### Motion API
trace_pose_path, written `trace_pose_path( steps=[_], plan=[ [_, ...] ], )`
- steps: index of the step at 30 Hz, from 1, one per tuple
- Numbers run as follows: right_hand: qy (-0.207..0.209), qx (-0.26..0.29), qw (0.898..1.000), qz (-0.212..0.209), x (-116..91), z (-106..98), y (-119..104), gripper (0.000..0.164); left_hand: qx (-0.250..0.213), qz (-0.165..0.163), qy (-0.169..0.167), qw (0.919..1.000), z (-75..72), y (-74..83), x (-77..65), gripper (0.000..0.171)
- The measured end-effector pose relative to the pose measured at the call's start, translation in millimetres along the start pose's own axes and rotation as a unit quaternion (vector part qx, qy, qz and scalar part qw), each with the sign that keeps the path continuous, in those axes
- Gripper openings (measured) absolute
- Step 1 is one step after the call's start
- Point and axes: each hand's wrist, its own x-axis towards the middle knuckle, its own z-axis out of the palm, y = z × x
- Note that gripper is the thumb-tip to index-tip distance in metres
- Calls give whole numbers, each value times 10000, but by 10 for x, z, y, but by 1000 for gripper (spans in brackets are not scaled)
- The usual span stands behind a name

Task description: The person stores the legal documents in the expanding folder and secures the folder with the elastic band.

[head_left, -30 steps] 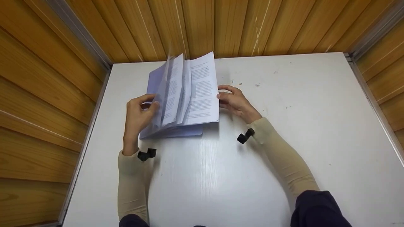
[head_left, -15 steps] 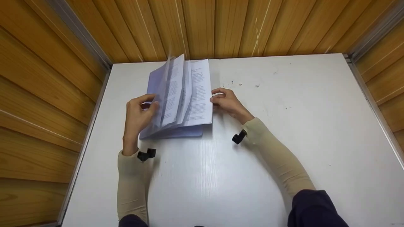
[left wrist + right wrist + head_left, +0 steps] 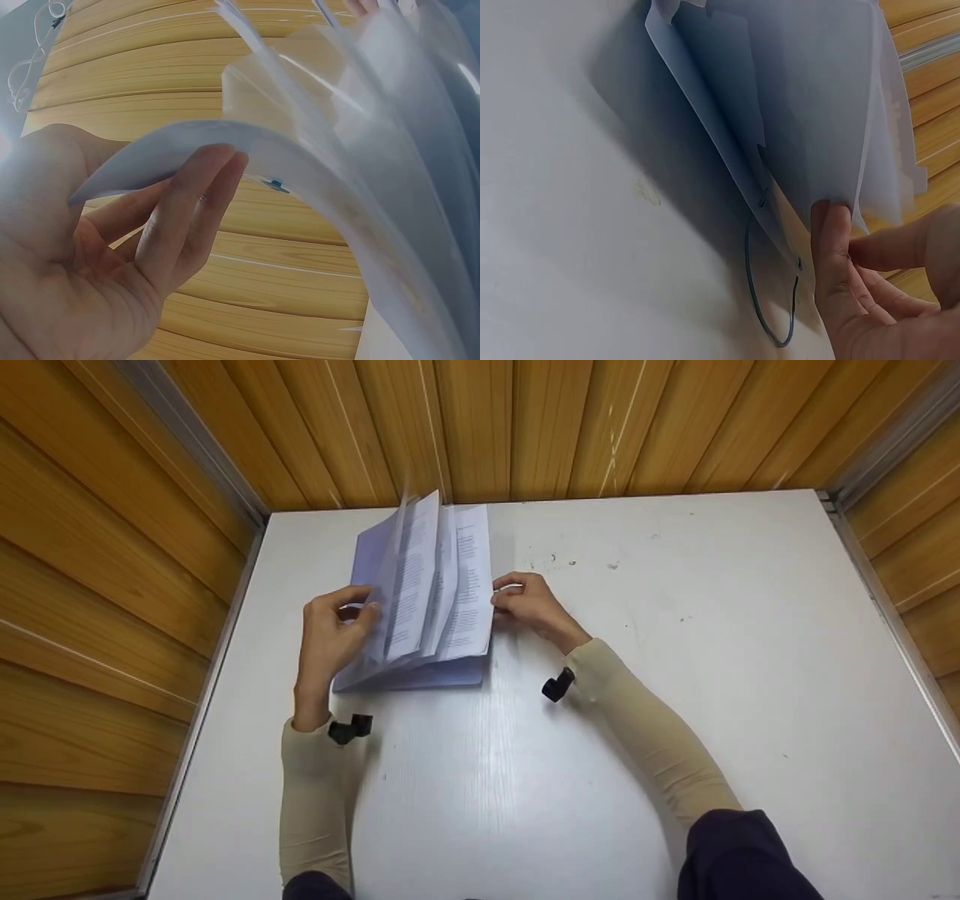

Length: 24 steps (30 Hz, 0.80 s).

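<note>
A bluish-purple document folder [image 3: 409, 679] lies open at the table's far side, with printed sheets [image 3: 471, 585] and clear sleeves fanned upward. My left hand [image 3: 334, 630] holds its left part; in the left wrist view, the bent cover [image 3: 180, 142] is caught between thumb side and fingers [image 3: 180, 210]. At the right edge, my right hand [image 3: 536, 604] pinches the raised sheets. Close up in the right wrist view, thumb and fingers [image 3: 831, 232] grip the sheets' edge [image 3: 840, 150], and a dark elastic loop [image 3: 751, 277] hangs from the cover beneath.
The white tabletop [image 3: 675, 675] carries small dark marks right of the folder. Wood-patterned panels [image 3: 555, 427] rise behind and along both sides. Black wrist-camera mounts [image 3: 350, 727] sit on both beige sleeves [image 3: 637, 712].
My right hand has shifted left and slightly nearer, bringing the sheets' right edge along, so the visible right page looks narrower. The left hand keeps its place and its hold.
</note>
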Motion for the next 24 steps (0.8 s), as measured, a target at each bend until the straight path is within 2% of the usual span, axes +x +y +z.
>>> trace_pose_path(
  steps=[11,24],
  plan=[
    [-90,328,9994,-14,29,111,-19,26,-117,21,-46,9999,20,4,-11,27],
    [105,6,9998,-192,28,227,-131,25,-67,24,-48,10000,17,19,1,27]
  ],
)
